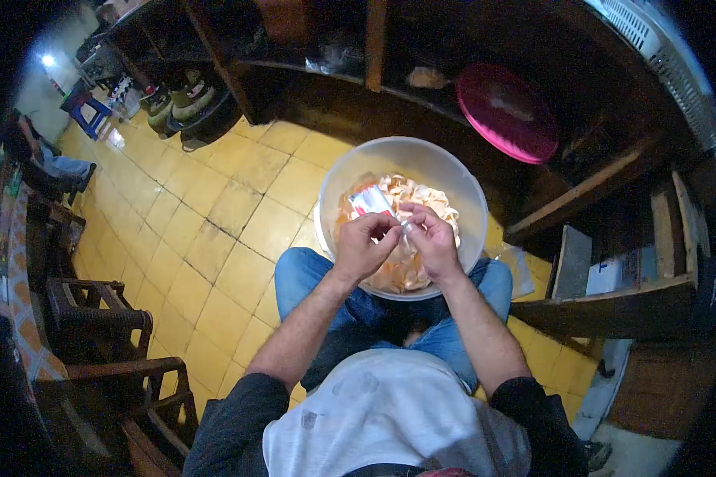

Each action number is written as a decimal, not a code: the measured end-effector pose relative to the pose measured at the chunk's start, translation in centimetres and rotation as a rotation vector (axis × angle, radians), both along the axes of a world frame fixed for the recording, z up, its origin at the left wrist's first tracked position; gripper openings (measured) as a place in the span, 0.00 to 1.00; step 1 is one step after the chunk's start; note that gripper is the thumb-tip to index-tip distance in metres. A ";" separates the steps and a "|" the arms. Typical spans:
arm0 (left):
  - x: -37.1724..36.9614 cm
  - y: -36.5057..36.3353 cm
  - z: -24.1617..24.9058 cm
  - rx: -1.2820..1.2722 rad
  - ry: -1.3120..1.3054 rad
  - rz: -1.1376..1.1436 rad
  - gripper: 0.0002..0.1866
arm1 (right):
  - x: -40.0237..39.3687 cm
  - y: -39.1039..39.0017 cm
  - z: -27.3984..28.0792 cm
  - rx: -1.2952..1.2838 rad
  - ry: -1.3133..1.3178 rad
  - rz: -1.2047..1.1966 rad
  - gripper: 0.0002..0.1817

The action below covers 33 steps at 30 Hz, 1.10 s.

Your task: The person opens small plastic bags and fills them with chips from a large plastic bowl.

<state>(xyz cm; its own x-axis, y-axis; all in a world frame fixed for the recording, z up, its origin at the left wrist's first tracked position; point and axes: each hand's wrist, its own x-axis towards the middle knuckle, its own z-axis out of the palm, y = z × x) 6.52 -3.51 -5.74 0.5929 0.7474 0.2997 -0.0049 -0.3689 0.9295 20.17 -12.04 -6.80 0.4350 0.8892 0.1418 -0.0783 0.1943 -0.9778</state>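
Note:
A large translucent white tub (472, 199) stands in front of my crossed legs. Pale orange, chip-like pieces (441, 207) fill its lower part. A white packet with red print (368, 200) lies on them, beyond my left hand. Above the tub, my left hand (366, 245) and my right hand (432, 245) meet with thumbs and fingers pinched together. Between the fingertips is a small bit of clear plastic, seemingly the top of a clear plastic bag (404, 248). The bag's lower part is hard to make out against the pieces.
A pink round lid or basket (507, 113) leans on the dark wooden shelving (310, 91) behind the tub. Green gas cylinders (189, 103) and a blue stool (90, 115) stand far left. Wooden chairs (107, 318) line the left. A seated person (56, 163) is partly visible. Yellow tiles (207, 238) cover the floor.

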 end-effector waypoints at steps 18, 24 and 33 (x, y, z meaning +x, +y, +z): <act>-0.2 1.0 -1.5 -0.142 0.061 -0.261 0.09 | -2.0 0.0 0.3 0.058 -0.065 -0.128 0.07; -0.1 1.0 -1.9 -0.113 0.038 -0.134 0.08 | -1.3 -0.4 -0.9 -0.086 -0.360 -0.084 0.06; -0.3 0.3 -0.9 0.214 0.032 -0.185 0.07 | -0.4 -0.2 -2.0 -0.151 -0.375 -0.014 0.05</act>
<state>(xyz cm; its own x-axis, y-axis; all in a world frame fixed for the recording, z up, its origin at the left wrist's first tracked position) 6.19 -3.19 -6.64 0.7250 0.5477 0.4177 -0.0620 -0.5521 0.8315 19.82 -12.23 -8.75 0.3904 0.9065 0.1607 0.2906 0.0443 -0.9558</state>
